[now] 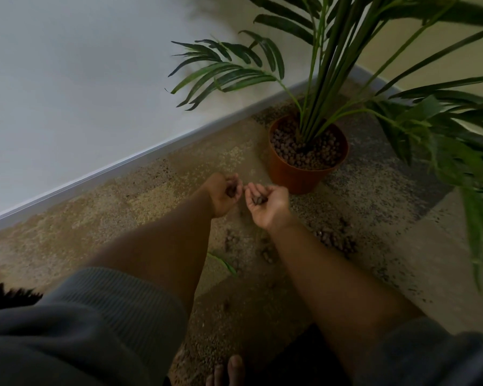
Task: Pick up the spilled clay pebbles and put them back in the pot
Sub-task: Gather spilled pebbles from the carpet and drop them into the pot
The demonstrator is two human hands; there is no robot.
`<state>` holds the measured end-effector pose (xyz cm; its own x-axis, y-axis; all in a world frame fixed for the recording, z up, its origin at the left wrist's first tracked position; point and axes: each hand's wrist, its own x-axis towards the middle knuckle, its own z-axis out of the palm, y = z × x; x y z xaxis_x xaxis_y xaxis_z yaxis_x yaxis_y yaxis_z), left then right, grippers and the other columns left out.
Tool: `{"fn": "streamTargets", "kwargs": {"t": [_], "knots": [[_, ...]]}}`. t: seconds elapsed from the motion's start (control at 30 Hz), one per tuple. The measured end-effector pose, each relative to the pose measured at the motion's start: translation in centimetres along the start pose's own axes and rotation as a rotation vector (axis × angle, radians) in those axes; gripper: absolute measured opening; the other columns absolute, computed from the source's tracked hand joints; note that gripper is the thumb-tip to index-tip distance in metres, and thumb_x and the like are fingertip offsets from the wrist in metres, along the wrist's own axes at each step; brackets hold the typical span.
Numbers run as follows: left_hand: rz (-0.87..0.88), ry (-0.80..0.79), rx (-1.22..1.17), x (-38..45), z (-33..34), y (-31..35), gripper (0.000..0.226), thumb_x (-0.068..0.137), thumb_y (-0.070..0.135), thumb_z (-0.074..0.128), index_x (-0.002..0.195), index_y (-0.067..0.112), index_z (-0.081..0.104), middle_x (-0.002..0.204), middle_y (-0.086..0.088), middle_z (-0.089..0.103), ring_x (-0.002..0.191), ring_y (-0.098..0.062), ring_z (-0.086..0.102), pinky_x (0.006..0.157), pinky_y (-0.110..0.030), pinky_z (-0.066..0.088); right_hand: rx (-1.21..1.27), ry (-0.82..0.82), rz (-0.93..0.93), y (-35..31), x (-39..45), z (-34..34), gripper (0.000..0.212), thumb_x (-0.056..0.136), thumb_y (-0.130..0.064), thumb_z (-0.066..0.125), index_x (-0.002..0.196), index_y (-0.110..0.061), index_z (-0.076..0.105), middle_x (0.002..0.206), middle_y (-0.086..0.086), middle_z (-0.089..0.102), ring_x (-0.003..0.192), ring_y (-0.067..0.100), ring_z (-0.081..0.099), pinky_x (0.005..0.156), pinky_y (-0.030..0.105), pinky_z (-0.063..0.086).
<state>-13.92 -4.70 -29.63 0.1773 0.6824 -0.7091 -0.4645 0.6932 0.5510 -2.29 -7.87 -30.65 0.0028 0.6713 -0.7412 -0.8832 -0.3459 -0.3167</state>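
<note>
An orange plastic pot (293,176) stands on the carpet in the corner, filled with brown clay pebbles (304,151) around a palm's stems. My left hand (221,193) is cupped palm-up, holding a few pebbles, just left of the pot's base. My right hand (265,203) is beside it, also cupped around several pebbles. Both hands hover above the floor, below and left of the pot's rim. Spilled pebbles (332,238) lie scattered on the carpet near my right wrist, with more (232,240) between my forearms.
Long green palm fronds (444,129) spread over the right side and above the pot. A white wall and grey skirting board (140,160) run diagonally on the left. A fallen green leaf (223,263) lies on the carpet. My bare toes (229,371) show at the bottom.
</note>
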Motion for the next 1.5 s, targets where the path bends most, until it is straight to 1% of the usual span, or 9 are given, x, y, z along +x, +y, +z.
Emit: {"fn": "streamTargets", "kwargs": {"t": [0.13, 0.23, 0.4, 0.57, 0.77, 0.9, 1.1, 1.27, 1.5], "knots": [[0.025, 0.026, -0.154, 0.6, 3.1, 1.6, 0.021, 0.100, 0.007, 0.045, 0.084, 0.001, 0.057, 0.080, -0.009, 0.050, 0.073, -0.012, 0.051, 0.069, -0.017, 0.054, 0.092, -0.009, -0.091, -1.7, -1.6, 2.2, 0.038, 0.103, -0.018, 0.027, 0.112, 0.007, 0.053, 0.129, 0.024, 0.056, 0.116, 0.029, 0.059, 0.111, 0.039, 0.042], [0.082, -0.021, -0.183, 0.5, 6.3, 2.7, 0.018, 0.100, 0.006, 0.046, 0.102, -0.003, 0.061, 0.085, -0.011, 0.053, 0.078, -0.015, 0.054, 0.094, -0.023, 0.051, 0.173, -0.017, -0.172, -3.2, -2.9, 3.8, 0.044, 0.102, -0.018, 0.029, 0.135, 0.006, 0.045, 0.130, 0.019, 0.054, 0.120, 0.027, 0.057, 0.111, 0.036, 0.042], [0.204, -0.074, -0.066, 0.5, 11.1, 3.2, 0.038, 0.102, 0.006, 0.034, 0.138, -0.004, 0.044, 0.124, -0.017, 0.051, 0.076, -0.016, 0.050, 0.098, -0.031, 0.049, 0.322, -0.028, -0.323, -5.9, -4.6, 5.6, 0.045, 0.102, -0.022, 0.024, 0.135, -0.002, 0.046, 0.106, 0.011, 0.053, 0.101, 0.021, 0.054, 0.104, 0.029, 0.042], [0.155, -0.153, 0.008, -0.4, 13.0, 3.4, 0.029, 0.103, 0.011, 0.029, 0.098, -0.003, 0.053, 0.093, -0.014, 0.053, 0.071, -0.022, 0.047, 0.075, -0.037, 0.050, 0.362, -0.037, -0.386, -8.5, -4.6, 6.1, 0.053, 0.103, -0.031, 0.020, 0.147, -0.011, 0.041, 0.148, 0.014, 0.044, 0.135, 0.029, 0.045, 0.116, 0.042, 0.034], [0.105, -0.196, -0.047, -1.2, 12.9, 3.3, 0.044, 0.104, 0.011, 0.028, 0.143, -0.008, 0.033, 0.141, -0.027, 0.044, 0.130, -0.037, 0.046, 0.102, -0.040, 0.043, 0.355, -0.029, -0.384, -9.0, -5.1, 5.7, 0.053, 0.103, -0.027, 0.020, 0.152, -0.010, 0.030, 0.156, 0.012, 0.033, 0.144, 0.027, 0.034, 0.119, 0.042, 0.029], [0.173, -0.143, -0.052, -1.3, 11.3, 2.9, 0.044, 0.106, 0.013, 0.024, 0.144, -0.004, 0.036, 0.146, -0.023, 0.043, 0.134, -0.031, 0.044, 0.109, -0.035, 0.040, 0.261, 0.000, -0.366, -7.8, -5.3, 5.3, 0.050, 0.103, -0.019, 0.026, 0.150, -0.004, 0.032, 0.152, 0.015, 0.037, 0.139, 0.025, 0.040, 0.117, 0.033, 0.033], [0.195, 0.063, 0.281, -1.6, 4.7, 1.5, 0.026, 0.103, 0.019, 0.039, 0.121, 0.012, 0.056, 0.121, -0.006, 0.063, 0.109, -0.018, 0.061, 0.082, -0.026, 0.050, -0.295, 0.039, -0.224, -3.0, -4.0, 3.6, 0.019, 0.098, -0.013, 0.042, 0.088, -0.007, 0.058, 0.089, 0.007, 0.061, 0.077, 0.018, 0.060, 0.090, 0.033, 0.053], [0.161, 0.235, 0.752, -1.8, -1.0, 0.2, 0.023, 0.101, 0.009, 0.040, 0.084, 0.011, 0.056, 0.083, -0.006, 0.058, 0.065, -0.012, 0.052, 0.058, -0.022, 0.040, -0.582, 0.037, -0.092, 1.2, -2.3, 0.2, 0.020, 0.095, 0.000, 0.043, 0.108, -0.001, 0.058, 0.106, 0.013, 0.060, 0.089, 0.020, 0.059, 0.070, 0.026, 0.056], [0.081, 0.206, 1.539, -2.5, -7.6, -1.3, 0.039, 0.084, 0.002, 0.070, 0.122, 0.007, 0.064, 0.122, -0.012, 0.065, 0.111, -0.025, 0.062, 0.091, -0.030, 0.050, -1.573, -0.078, -0.231, 5.6, -1.4, -3.4, 0.025, 0.093, -0.012, 0.055, 0.113, -0.009, 0.069, 0.112, 0.012, 0.068, 0.103, 0.027, 0.065, 0.092, 0.038, 0.056]]}}
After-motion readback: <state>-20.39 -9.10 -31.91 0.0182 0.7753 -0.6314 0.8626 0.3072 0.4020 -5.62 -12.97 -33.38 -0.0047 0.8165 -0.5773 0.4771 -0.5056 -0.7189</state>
